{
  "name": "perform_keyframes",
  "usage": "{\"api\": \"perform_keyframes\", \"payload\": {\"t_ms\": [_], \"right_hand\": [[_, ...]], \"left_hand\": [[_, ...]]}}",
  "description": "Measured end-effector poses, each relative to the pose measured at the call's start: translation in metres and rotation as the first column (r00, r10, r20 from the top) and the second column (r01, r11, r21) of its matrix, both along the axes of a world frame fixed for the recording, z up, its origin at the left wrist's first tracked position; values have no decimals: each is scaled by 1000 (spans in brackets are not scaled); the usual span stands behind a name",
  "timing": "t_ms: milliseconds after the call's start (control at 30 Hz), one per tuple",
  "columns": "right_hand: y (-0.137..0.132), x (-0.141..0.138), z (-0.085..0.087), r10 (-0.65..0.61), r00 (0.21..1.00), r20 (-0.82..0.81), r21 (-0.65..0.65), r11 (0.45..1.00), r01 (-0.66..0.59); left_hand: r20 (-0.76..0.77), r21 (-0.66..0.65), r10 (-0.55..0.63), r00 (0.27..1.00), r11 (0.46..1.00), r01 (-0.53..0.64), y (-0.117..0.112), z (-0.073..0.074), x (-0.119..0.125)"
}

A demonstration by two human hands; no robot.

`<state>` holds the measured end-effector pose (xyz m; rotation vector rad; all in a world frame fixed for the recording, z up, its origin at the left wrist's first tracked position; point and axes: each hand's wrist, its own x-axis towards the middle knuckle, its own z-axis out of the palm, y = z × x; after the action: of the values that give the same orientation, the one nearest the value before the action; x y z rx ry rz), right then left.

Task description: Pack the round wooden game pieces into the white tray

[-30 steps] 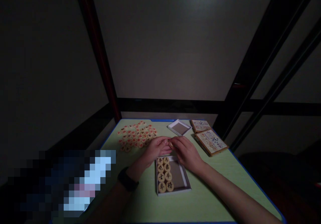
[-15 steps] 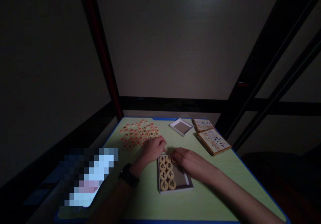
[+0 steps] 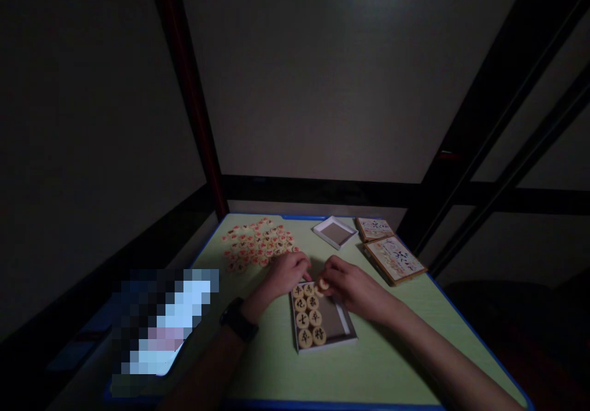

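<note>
A shallow open box (image 3: 346, 339) stands on the table in front of me. Two columns of round wooden Chinese chess pieces with black characters (image 3: 315, 318) fill its left half, face up. My right hand (image 3: 351, 284) is over the box's far right part, its fingers closed on a Chinese chess piece (image 3: 324, 284) tilted above the box; a second piece may lie just under it. At the far left corner of the box is my left hand (image 3: 289, 272), fingers curled downward. What its fingertips hold, if anything, is hidden.
Many loose chess pieces (image 3: 258, 244), mostly with red characters, lie spread at the back left. An open box lid or tray (image 3: 335, 232) stands at the back. Two decorated boxes (image 3: 395, 258) lie at the right edge. A blurred bright-screened device (image 3: 179, 319) is at the left.
My right hand has lifted slightly and turned, bringing the chess piece in its fingers into sight. My left hand has shifted a little to the right, nearer the box's far edge.
</note>
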<state>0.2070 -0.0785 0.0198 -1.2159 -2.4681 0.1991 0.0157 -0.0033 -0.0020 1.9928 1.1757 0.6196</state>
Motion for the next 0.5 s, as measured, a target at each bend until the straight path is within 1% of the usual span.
{"api": "perform_keyframes", "payload": {"t_ms": [100, 267, 367, 500], "right_hand": [[3, 3, -1, -2, 999, -52, 11, 1000, 2], [7, -2, -10, 38, 999, -7, -24, 999, -39], [8, -3, -11, 55, 998, -28, -32, 998, -56], [8, 0, -11, 17, 999, -42, -38, 999, -19]], "left_hand": [[4, -12, -16, 1000, 1000, 16, -1, 0, 0], [-20, 22, -21, 1000, 1000, 21, 0, -2, 0], [0, 7, -25, 1000, 1000, 25, 0, -2, 0], [36, -8, -52, 998, 999, 52, 0, -3, 0]]}}
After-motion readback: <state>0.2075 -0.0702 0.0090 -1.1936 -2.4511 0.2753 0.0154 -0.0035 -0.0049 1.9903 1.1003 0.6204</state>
